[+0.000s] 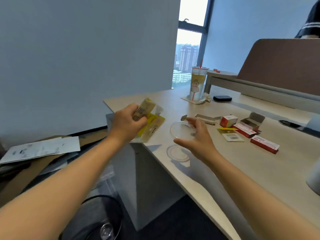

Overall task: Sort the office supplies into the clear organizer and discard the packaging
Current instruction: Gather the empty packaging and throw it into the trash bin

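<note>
From the head view, the left hand (127,121) has its fingers curled round a bunch of yellow packaging (149,116), raised above the desk's left corner, probably so it can be carried down to the dark bin (97,220) on the floor below. The right hand (195,134) holds a clear round container (181,130) lightly between spread thumb and fingertips, lifted just above the desk (242,170); this looks like part of the clear organizer, kept apart from the wrappers. A clear round lid (178,153) lies on the desk just nearer than it.

To the right lie red staple boxes (264,144), one open box (252,121), a flattened carton (206,117) and small labelled packets (231,136), still unsorted. At the far side stand a drink cup (198,84) and a black device (222,98), well apart from the work. Papers (41,149) are stacked at the left, beside the route to the bin.
</note>
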`<state>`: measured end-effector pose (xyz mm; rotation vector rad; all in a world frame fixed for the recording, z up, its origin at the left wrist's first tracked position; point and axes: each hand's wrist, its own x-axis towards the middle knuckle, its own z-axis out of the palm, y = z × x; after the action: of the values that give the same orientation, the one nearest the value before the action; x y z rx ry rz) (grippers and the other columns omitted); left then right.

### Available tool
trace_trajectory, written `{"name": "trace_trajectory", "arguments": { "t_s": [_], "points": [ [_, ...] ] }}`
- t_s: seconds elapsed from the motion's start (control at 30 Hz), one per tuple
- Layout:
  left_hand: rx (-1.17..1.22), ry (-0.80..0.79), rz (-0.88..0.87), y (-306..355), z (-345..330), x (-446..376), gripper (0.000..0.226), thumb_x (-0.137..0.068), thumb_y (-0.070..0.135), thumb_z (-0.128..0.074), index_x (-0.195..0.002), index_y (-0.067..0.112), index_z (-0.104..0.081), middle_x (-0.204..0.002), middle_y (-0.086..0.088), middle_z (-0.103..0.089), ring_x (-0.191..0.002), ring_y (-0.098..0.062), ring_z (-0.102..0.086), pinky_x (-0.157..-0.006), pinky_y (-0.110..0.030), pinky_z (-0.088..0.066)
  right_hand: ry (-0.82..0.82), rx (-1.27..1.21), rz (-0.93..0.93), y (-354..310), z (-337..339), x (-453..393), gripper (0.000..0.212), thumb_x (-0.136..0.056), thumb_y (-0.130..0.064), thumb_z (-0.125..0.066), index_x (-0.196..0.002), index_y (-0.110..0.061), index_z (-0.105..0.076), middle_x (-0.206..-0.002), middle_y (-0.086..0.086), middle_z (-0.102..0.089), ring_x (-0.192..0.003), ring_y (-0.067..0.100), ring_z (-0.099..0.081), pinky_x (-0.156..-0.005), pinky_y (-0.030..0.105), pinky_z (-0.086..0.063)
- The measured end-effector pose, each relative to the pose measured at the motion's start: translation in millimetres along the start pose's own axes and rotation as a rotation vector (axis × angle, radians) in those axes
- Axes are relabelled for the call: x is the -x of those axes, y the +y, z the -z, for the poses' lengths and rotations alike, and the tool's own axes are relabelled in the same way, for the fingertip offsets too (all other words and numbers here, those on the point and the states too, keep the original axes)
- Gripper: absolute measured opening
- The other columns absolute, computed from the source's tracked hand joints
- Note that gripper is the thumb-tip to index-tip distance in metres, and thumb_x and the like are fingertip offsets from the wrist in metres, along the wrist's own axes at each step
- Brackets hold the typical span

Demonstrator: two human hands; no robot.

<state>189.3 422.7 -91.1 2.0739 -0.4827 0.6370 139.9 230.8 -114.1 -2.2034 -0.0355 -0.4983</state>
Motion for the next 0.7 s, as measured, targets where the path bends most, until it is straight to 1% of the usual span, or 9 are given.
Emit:
{"name": "trace_trajectory", "arguments": {
  "t_s": [0.07, 0.17, 0.23, 0.33, 0.47, 0.57, 0.63, 0.67, 0.7],
  "points": [
    [-0.05, 0.056, 0.072, -23, 39, 13, 0.022, -0.068, 0.03, -0.05, -0.054, 0.021, -0.036, -0.051, 0.005, -0.038, -0.049, -0.008, -0.034, -0.048, -0.023, -0.025, -0.062, 0.012, 0.079, -25, -31, 0, 0.071, -0.068, -0.024, -0.076, -0.126, -0.015, -0.038, -0.132, 0.007, -0.04, -0.12, 0.02, -0.04, -0.1, 0.031, -0.037],
    [-0.139, 0.11, 0.192, -62, 92, 40, 0.03, -0.076, 0.026, -0.056, -0.054, 0.023, -0.037, -0.054, 0.006, -0.04, -0.051, -0.008, -0.036, -0.049, -0.024, -0.027, -0.178, 0.047, 0.197, -58, -82, 4, 0.071, -0.068, -0.029, -0.075, -0.127, -0.014, -0.038, -0.132, 0.007, -0.041, -0.119, 0.019, -0.04, -0.097, 0.027, -0.037],
    [-0.177, 0.1, 0.286, -92, 118, 63, 0.023, -0.071, 0.03, -0.053, -0.056, 0.02, -0.039, -0.054, 0.004, -0.041, -0.053, -0.015, -0.038, -0.05, -0.026, -0.027, -0.274, 0.074, 0.248, -72, -119, 12, 0.071, -0.069, -0.031, -0.075, -0.127, -0.014, -0.038, -0.132, 0.007, -0.04, -0.119, 0.02, -0.039, -0.099, 0.03, -0.039],
    [-0.245, 0.057, 0.444, -143, 138, 100, 0.022, -0.081, 0.018, -0.057, -0.063, 0.014, -0.045, -0.057, 0.002, -0.043, -0.062, -0.023, -0.042, -0.05, -0.027, -0.026, -0.452, 0.133, 0.256, -73, -176, 28, 0.068, -0.072, -0.03, -0.071, -0.128, -0.015, -0.035, -0.133, 0.006, -0.036, -0.124, 0.019, -0.033, -0.104, 0.032, -0.032],
    [-0.298, 0.001, 0.63, -213, 133, 139, 0.032, -0.082, 0.015, -0.056, -0.056, 0.017, -0.038, -0.055, 0.002, -0.042, -0.064, -0.025, -0.044, -0.05, -0.031, -0.024, -0.655, 0.2, 0.209, -47, -252, 40, 0.066, -0.076, -0.024, -0.068, -0.131, -0.013, -0.033, -0.137, 0.005, -0.031, -0.128, 0.02, -0.029, -0.105, 0.028, -0.028],
    [-0.296, -0.073, 0.768, -259, 114, 153, 0.034, -0.082, 0.016, -0.057, -0.055, 0.019, -0.036, -0.059, 0.0, -0.047, -0.071, -0.026, -0.047, -0.056, -0.032, -0.022, -0.743, 0.24, 0.144, -19, -295, 38, 0.065, -0.076, -0.021, -0.067, -0.131, -0.012, -0.033, -0.138, 0.006, -0.029, -0.128, 0.022, -0.03, -0.103, 0.029, -0.03],
    [-0.3, -0.135, 0.833, -290, 95, 159, 0.022, -0.083, 0.017, -0.056, -0.063, 0.015, -0.046, -0.076, -0.01, -0.061, -0.079, -0.031, -0.054, -0.059, -0.03, -0.025, -0.804, 0.27, 0.082, 5, -325, 35, 0.064, -0.077, -0.02, -0.067, -0.131, -0.012, -0.033, -0.138, 0.006, -0.029, -0.128, 0.022, -0.031, -0.102, 0.031, -0.031],
    [-0.298, -0.157, 0.869, -304, 85, 161, 0.012, -0.083, 0.017, -0.056, -0.074, 0.01, -0.053, -0.086, -0.015, -0.064, -0.085, -0.033, -0.056, -0.061, -0.031, -0.028, -0.837, 0.282, 0.056, 18, -340, 33, 0.064, -0.077, -0.021, -0.067, -0.131, -0.012, -0.033, -0.138, 0.006, -0.029, -0.128, 0.023, -0.031, -0.102, 0.031, -0.031],
    [-0.292, -0.179, 0.908, -319, 74, 164, 0.01, -0.083, 0.016, -0.056, -0.086, 0.007, -0.056, -0.094, -0.017, -0.065, -0.089, -0.034, -0.057, -0.064, -0.033, -0.033, -0.867, 0.294, 0.035, 31, -355, 33, 0.065, -0.077, -0.021, -0.067, -0.131, -0.012, -0.034, -0.137, 0.007, -0.03, -0.128, 0.023, -0.031, -0.103, 0.031, -0.032]
  ]
}}
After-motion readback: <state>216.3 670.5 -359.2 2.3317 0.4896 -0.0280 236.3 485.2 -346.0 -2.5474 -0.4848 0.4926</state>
